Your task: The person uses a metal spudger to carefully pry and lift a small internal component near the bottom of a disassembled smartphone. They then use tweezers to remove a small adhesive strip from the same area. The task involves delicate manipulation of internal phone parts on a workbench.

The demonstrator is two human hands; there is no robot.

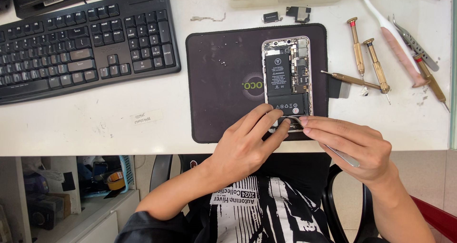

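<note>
An opened phone [287, 76] lies face down on a dark work mat [223, 81], its black battery and circuit boards showing. My left hand [247, 143] rests at the phone's near end, fingertips pressing on its lower edge. My right hand [354, 145] holds thin metal tweezers [340, 155], whose tips reach the phone's bottom end beside my left fingers. The very bottom of the phone is hidden by my fingers.
A black keyboard [81, 43] sits at the left. Several brass-handled screwdrivers [376, 64], a white brush [390, 33] and another pair of tweezers [414, 45] lie to the right of the mat. Small removed phone parts [285, 15] lie behind it. The desk edge runs just under my hands.
</note>
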